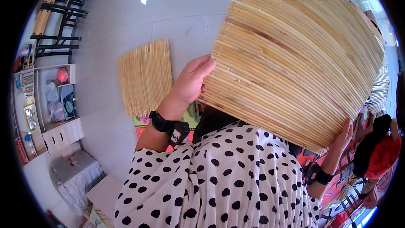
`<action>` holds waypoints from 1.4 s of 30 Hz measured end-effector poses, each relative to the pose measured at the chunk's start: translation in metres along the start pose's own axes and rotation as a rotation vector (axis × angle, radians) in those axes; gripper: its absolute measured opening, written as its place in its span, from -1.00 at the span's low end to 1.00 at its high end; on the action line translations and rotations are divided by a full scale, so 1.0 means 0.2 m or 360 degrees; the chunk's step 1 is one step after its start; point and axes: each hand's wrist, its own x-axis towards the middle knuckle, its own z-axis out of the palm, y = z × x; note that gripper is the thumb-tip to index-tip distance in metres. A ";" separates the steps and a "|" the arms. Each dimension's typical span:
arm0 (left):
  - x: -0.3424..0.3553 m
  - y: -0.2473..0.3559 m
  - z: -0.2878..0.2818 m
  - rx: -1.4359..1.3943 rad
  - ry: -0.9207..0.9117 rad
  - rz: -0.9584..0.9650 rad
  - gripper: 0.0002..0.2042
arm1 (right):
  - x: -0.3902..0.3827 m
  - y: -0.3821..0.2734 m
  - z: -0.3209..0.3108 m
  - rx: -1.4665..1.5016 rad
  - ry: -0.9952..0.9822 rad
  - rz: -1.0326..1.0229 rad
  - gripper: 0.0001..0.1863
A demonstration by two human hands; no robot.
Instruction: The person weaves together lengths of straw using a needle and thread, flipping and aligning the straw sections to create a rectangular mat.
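A large mat of straw-coloured reed stalks (291, 63), bound side by side with thin pale thread, is held up tilted in front of me. My left hand (195, 78) grips its left edge, thumb on top and the other fingers hidden beneath. At the lower right corner, my right hand (344, 138) holds the mat's edge, with its fingers partly hidden. Left of my left hand, a smaller reed mat (145, 78) lies on the floor. Scissors with dark handles (195, 109) appear partly covered below my left wrist.
Pale glossy tiles (114, 25) cover the floor. Folded black-framed furniture (63, 17) and a shelf unit (59, 101) line the left side, near a cloth-covered box (78, 177). On the right, another person in red and black (377, 152) sits close to the large mat, beside more stalks (379, 88).
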 end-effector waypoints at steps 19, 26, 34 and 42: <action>0.02 0.02 -0.01 0.0795 0.0095 -0.0078 -0.73 | 0.03 0.00 -0.01 -0.0231 -0.0005 -0.0078 -0.64; 0.03 0.04 0.01 0.0611 0.0071 0.0033 -0.74 | 0.04 0.01 -0.01 -0.0194 0.0067 -0.0055 -0.65; 0.05 0.02 -0.04 0.0794 0.0082 -0.0007 -0.67 | 0.05 0.02 -0.01 -0.0213 0.0027 -0.0101 -0.66; 0.03 0.03 0.04 0.0931 0.0198 0.0146 -0.66 | -0.01 0.01 -0.02 0.0108 -0.0069 -0.0003 -0.76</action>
